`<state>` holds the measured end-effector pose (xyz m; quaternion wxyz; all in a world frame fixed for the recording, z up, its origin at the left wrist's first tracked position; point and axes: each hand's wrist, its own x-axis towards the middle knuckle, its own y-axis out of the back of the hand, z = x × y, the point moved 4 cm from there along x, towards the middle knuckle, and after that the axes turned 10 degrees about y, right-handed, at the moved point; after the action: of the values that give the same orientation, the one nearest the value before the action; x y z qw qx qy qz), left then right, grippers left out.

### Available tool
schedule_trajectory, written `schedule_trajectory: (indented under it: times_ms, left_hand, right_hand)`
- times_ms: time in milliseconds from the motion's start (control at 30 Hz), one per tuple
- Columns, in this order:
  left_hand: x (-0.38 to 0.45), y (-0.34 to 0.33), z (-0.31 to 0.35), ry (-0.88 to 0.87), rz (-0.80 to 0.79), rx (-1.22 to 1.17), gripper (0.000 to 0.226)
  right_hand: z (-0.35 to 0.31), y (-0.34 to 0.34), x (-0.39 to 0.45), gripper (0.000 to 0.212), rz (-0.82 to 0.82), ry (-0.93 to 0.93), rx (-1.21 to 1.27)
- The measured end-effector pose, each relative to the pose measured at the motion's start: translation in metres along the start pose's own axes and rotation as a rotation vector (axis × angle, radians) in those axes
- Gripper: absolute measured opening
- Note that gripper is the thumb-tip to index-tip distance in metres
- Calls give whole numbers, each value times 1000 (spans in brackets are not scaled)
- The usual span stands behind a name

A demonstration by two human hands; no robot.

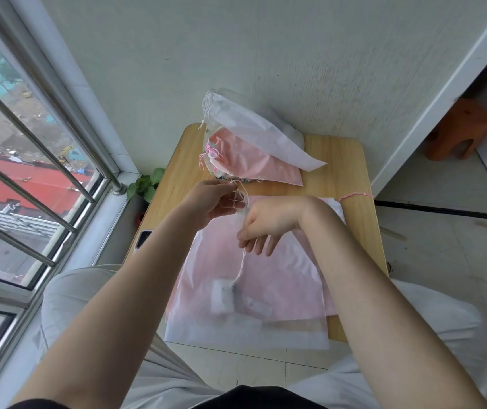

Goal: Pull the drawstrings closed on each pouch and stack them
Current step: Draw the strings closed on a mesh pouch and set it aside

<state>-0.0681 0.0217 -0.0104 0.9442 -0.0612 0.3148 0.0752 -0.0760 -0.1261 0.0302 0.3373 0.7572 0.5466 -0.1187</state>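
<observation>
crowding the wooden table (pixel 348 160) at 12 o'clock, closed pouches (pixel 254 143) lie stacked; left hand (pixel 215 202) and right hand (pixel 265 228) each pinch the white drawstring (pixel 240 267).

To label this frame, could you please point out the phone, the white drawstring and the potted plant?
phone (pixel 143 238), head view, its visible corner.
white drawstring (pixel 240 268), head view, hanging strand.
potted plant (pixel 147 184), head view, leaves.

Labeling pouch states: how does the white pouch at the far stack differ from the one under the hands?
The far white pouch has its mouth gathered and lies tilted on top of a pink pouch; the near white pouch lies spread flat. The far one is untouched; the left hand and right hand pinch the near one's drawstring. Both are translucent white.
</observation>
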Motion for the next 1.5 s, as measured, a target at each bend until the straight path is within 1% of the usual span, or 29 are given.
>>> schedule_trajectory:
  times_ms: [33,67,100,167,200,233,267,333,467,600,767,833,933,1133,1200,1367,1467,1500]
  left_hand:
    - [0,0,0,1,-4,-5,8]
    - [-1,-1,1,-1,-7,-8,8]
    - [-1,-2,1,-4,-10,-13,9]
    - [-2,-1,2,-12,-20,-11,11]
    - [-2,-1,2,-14,-22,-2,12]
    - [-2,-1,2,-15,-24,6,12]
    - [-2,-1,2,-17,-24,16,12]
    - [-2,-2,1,-18,-22,27,10]
    - [-1,-3,0,-19,3,73,9]
    - [1,-1,0,-25,31,128,9]
    - [3,-1,-1,-35,25,129,9]
    - [3,1,-1,-39,38,124,8]
    - [4,4,-1,-42,63,138,7]
    - [0,7,2,-124,152,338,6]
    - [-1,5,4,-146,154,372,9]
    - [-6,1,3,-161,102,384,7]
    - [-9,0,0,-158,110,337,4]
    - [-9,0,-1,-155,126,318,9]
  right_hand:
    - [0,1,-2,30,2,19,19]
    - [1,6,-2,26,51,42,49]
    - [4,14,-1,22,160,68,81]
    - [17,37,4,15,485,102,101]
    - [23,44,7,19,610,102,116]
    - [28,47,10,25,669,99,140]
    - [31,46,15,30,676,105,171]
    - [36,37,26,32,616,120,200]
    - [39,30,35,20,559,111,135]
    - [41,29,41,16,553,118,107]
    - [33,27,47,16,512,182,-37]
    - [31,27,49,17,523,208,-58]
    - [33,28,52,15,536,191,-96]
    - [35,33,54,23,575,148,-100]
    - [35,33,54,27,586,120,-132]
    - [34,32,56,31,641,80,-128]
    - [33,30,55,38,707,96,-131]
    - [33,29,55,41,729,100,-148]
